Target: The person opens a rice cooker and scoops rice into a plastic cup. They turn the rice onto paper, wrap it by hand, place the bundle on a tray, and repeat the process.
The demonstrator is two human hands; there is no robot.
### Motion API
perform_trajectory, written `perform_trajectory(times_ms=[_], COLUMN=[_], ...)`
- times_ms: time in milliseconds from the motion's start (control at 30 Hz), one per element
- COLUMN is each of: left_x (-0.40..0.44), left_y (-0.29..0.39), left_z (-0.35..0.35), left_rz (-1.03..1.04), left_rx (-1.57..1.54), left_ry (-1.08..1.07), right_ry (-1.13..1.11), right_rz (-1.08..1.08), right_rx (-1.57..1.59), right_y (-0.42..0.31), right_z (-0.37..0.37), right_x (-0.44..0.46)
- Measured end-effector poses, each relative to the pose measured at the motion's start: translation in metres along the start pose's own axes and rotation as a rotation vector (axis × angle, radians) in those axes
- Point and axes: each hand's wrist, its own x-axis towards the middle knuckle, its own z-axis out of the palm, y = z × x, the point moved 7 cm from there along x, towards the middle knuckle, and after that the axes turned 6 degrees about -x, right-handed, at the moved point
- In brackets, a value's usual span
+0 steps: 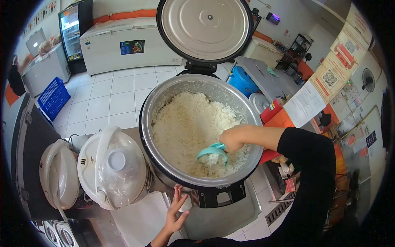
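A large round cooker stands open with a metal inner pot full of white rice. My right hand is inside the pot at its right side, closed round the handle of a teal scoop. Some rice lies in the scoop, which rests at the surface of the rice. Below the cooker's front edge, my left hand has its fingers spread, close to a small white object. The raised lid is behind the pot.
Two white rice cookers stand left of the pot, the nearer with plastic-wrapped bowls on top. White sheets lie at the front. Behind are a chest freezer, a blue crate and a blue bucket near a metal table.
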Motion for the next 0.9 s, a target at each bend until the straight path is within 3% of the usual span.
perform_trajectory(times_ms=[167, 233, 267, 333, 467, 533, 667, 733, 900], left_x=[-0.012, -0.020, -0.022, -0.025, -0.029, -0.030, -0.034, -0.034, -0.034], left_y=[-0.007, -0.012, -0.015, -0.018, -0.014, -0.014, -0.015, -0.015, -0.007], left_z=[-0.015, -0.016, -0.017, -0.017, -0.020, -0.022, -0.026, -0.026, -0.024], left_rz=[-0.091, -0.152, -0.176, -0.201, -0.183, -0.175, -0.173, -0.192, -0.157], left_rx=[-0.086, -0.099, -0.096, -0.089, -0.031, -0.007, 0.016, 0.015, 0.071], left_ry=[0.084, 0.098, 0.092, 0.089, 0.088, 0.095, 0.153, 0.163, 0.147], right_ry=[-0.147, 0.546, 0.545, 0.802, 0.706, 0.296, 0.292, 0.292, 0.350], right_rz=[-0.054, 0.075, 0.069, 0.128, 0.238, 0.203, 0.072, -0.096, -0.004], right_rx=[0.250, 0.156, 0.161, 0.080, 0.242, 0.154, 0.236, 0.240, 0.225], right_y=[0.021, 0.032, 0.024, 0.007, 0.023, 0.021, 0.001, -0.025, -0.035], right_z=[0.005, -0.037, -0.032, -0.038, -0.041, -0.020, -0.024, -0.030, -0.031], right_x=[0.007, -0.001, 0.003, -0.001, 0.000, 0.016, 0.015, 0.005, -0.047])
